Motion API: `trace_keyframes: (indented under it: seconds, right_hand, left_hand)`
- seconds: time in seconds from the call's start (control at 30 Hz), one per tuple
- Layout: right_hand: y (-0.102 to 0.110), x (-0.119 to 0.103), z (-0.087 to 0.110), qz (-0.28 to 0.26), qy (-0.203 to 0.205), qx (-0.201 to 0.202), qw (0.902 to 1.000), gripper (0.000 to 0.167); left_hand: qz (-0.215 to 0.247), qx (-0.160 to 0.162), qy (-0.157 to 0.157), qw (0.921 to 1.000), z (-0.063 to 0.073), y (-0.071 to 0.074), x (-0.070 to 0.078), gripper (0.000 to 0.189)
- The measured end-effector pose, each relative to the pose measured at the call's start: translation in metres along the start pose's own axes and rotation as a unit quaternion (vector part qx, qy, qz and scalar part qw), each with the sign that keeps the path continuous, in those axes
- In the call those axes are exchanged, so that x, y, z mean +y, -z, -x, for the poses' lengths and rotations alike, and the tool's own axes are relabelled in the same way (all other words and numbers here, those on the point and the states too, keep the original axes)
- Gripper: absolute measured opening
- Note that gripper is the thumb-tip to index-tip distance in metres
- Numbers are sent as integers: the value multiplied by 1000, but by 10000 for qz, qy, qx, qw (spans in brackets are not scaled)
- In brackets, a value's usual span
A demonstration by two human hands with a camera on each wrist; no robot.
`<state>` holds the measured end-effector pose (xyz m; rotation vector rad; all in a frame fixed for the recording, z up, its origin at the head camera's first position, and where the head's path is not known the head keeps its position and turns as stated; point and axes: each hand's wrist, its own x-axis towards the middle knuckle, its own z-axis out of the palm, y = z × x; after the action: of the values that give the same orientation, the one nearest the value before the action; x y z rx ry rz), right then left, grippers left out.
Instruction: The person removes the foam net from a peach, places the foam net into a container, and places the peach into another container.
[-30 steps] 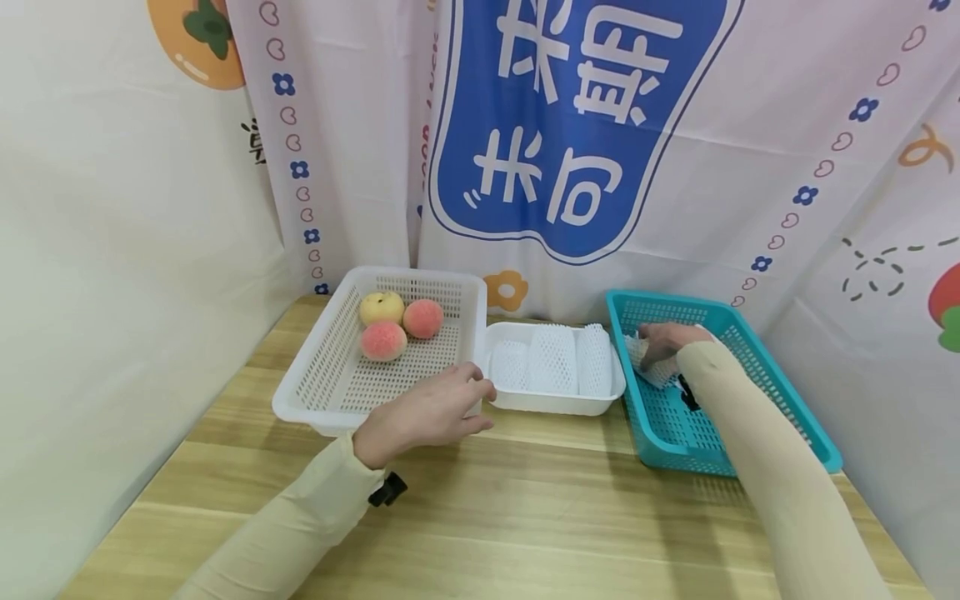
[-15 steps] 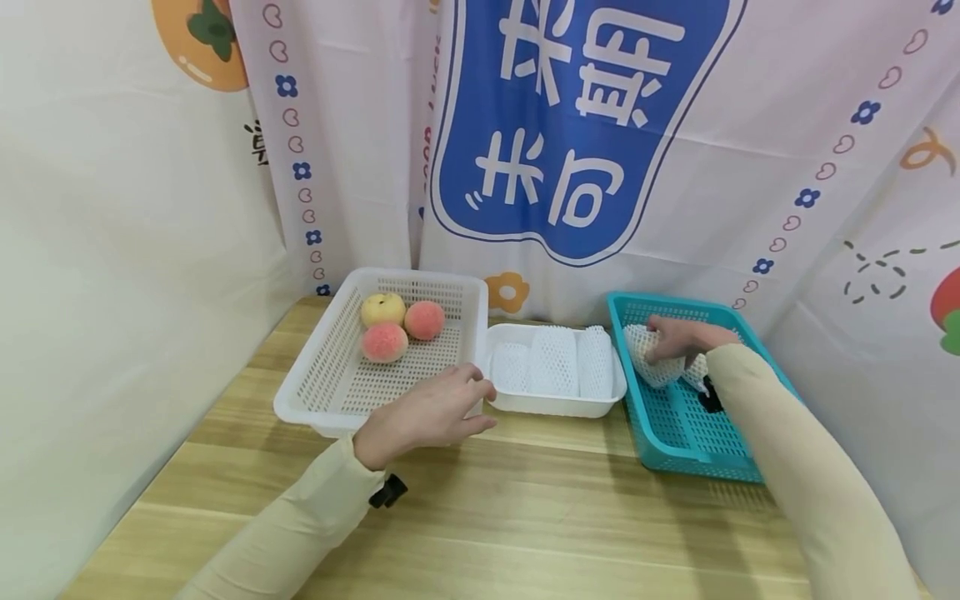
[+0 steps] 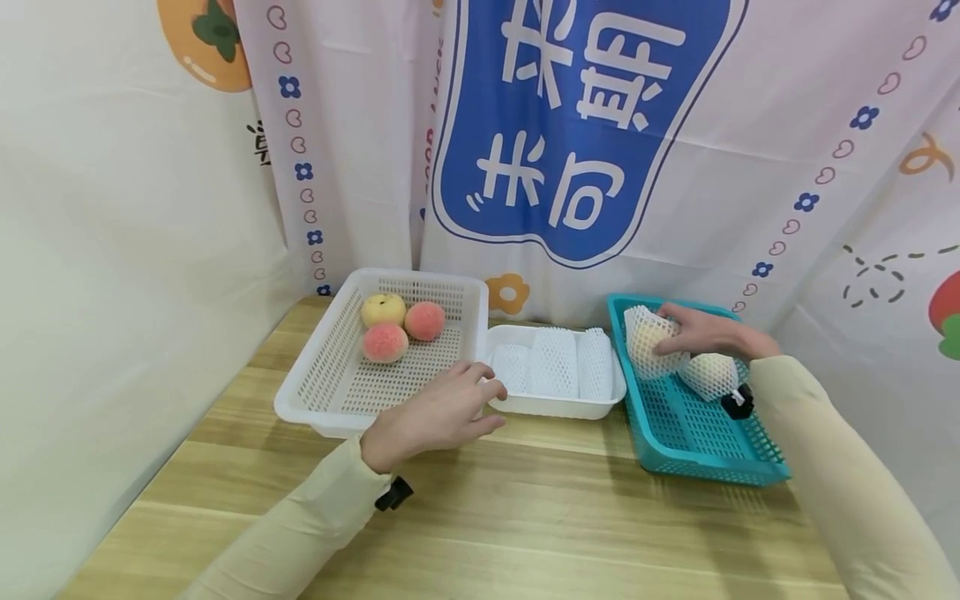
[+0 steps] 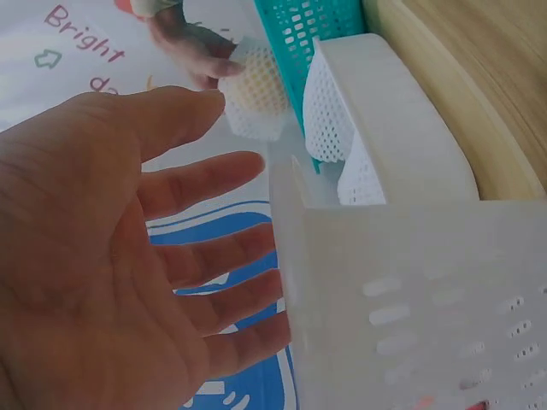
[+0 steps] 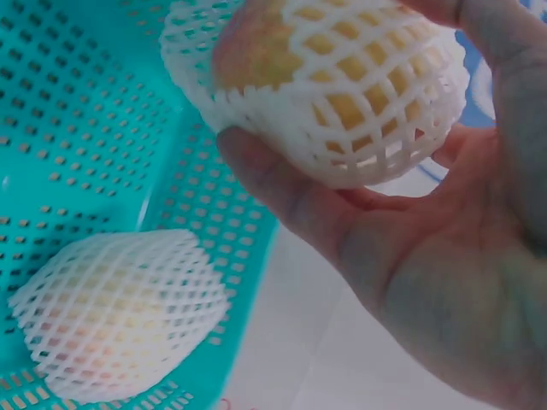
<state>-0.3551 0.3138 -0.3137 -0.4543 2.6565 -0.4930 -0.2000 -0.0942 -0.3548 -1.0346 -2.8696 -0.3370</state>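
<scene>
My right hand [image 3: 708,333] grips a peach in a white foam net [image 3: 647,342], above the left part of the teal basket [image 3: 675,460]. In the right wrist view, thumb and fingers curl round this netted peach [image 5: 367,111], and yellow-red skin shows through the mesh. Lower in that basket lies a second netted peach [image 5: 111,320]. My left hand [image 3: 438,412] hovers by the front right corner of the white basket [image 3: 315,414], holding nothing. Its fingers are spread and loosely bent beside the basket wall in the left wrist view; whether they touch it I cannot tell.
Three bare peaches, one of them yellow [image 3: 382,310], sit in the white basket. Between the two baskets stands a small white tray [image 3: 555,407] with several foam nets [image 3: 553,362]. A printed curtain [image 3: 360,150] hangs behind the wooden table [image 3: 525,517].
My right hand has lifted the netted peach off the teal basket's bottom, and the second netted peach has come into view. The left hand has barely moved.
</scene>
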Motion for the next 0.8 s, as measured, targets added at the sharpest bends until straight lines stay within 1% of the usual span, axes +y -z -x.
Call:
trace_keyframes:
  seconds: [0.17, 0.27, 0.37, 0.47, 0.53, 0.73, 0.8]
  right_hand:
    - [4, -12, 15, -156, 404, 315, 9986, 57]
    - [4, -19, 20, -298, 609, 382, 9970, 54]
    - [3, -28, 25, -336, 786, 426, 9954, 55]
    - [2, -36, 28, -395, 908, 429, 9942, 55]
    - [0, -41, 30, -510, 993, 400, 9929, 53]
    - [-12, -55, 32, -713, 1266, 278, 9890, 52]
    - [-18, -60, 33, -732, 1363, 237, 9877, 51]
  left_hand:
    - [-60, 290, -302, 9991, -2, -1, 4, 29]
    - [1, 474, -484, 9977, -4, -2, 7, 26]
    - [155, 808, -710, 9941, -7, -2, 11, 22]
    - [289, 1176, -907, 9885, -12, -2, 14, 19]
    - [303, 1334, -970, 9858, -14, -1, 17, 17]
    - [282, 1549, -1069, 9817, -19, -3, 23, 16]
    - [445, 1602, -1092, 9800, -21, -7, 25, 21]
